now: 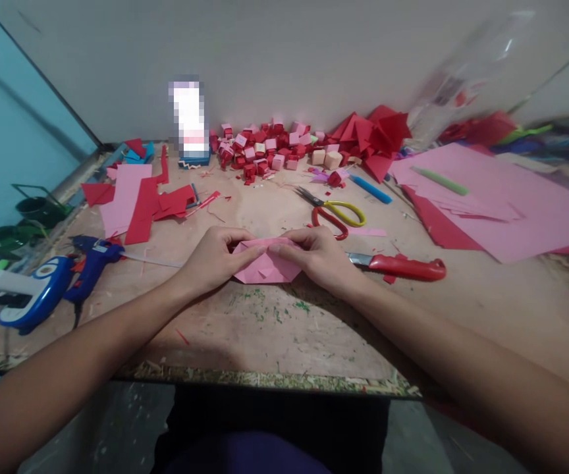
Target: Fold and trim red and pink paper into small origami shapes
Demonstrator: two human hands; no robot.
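A pink sheet of paper (269,270), folded with slanted corners and a small raised flap, is held just above the near part of the wooden table. My left hand (220,258) grips its left side, thumb on top and fingers curled behind. On the other side, my right hand (318,255) pinches the paper the same way, and both thumbs nearly meet at its upper middle. Beyond my right hand lie scissors (331,209) with one yellow and one red handle. A knife with a red handle (406,266) rests to the right of that hand, its blade partly hidden.
Small folded paper cubes (265,150) are heaped at the back. Pink sheets (526,197) with a green pen (441,180) lie right; paper scraps (141,207) lie left. A blue glue gun (91,263) stands near a blue-white clothes iron-like object (37,299). A blue pen (371,189) lies behind the scissors.
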